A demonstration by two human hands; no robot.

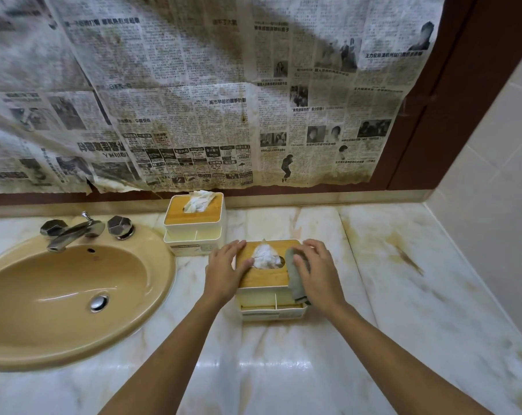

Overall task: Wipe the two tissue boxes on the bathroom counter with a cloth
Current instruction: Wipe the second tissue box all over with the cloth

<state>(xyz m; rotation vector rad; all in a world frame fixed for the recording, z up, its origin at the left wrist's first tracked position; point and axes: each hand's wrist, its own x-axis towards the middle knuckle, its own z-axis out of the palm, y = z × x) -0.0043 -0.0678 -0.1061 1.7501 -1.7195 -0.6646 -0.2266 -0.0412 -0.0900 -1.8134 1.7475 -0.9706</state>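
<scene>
Two white tissue boxes with bamboo lids stand on the marble counter (403, 295). The near tissue box (265, 278) sits in front of me, a white tissue sticking up from its slot. My left hand (226, 271) rests on its left edge, fingers straight, thumb on the lid. A grey cloth (294, 283) lies on the right side of the lid and hangs over its front. My right hand (316, 272) presses on the cloth with its fingers bent over it. The far tissue box (195, 218) stands behind, near the wall.
A tan sink (65, 295) with a chrome tap (74, 232) fills the left of the counter. Stained newspaper (193, 100) covers the wall behind. A tiled wall (493, 190) closes the right side. The counter has brown stains at the right.
</scene>
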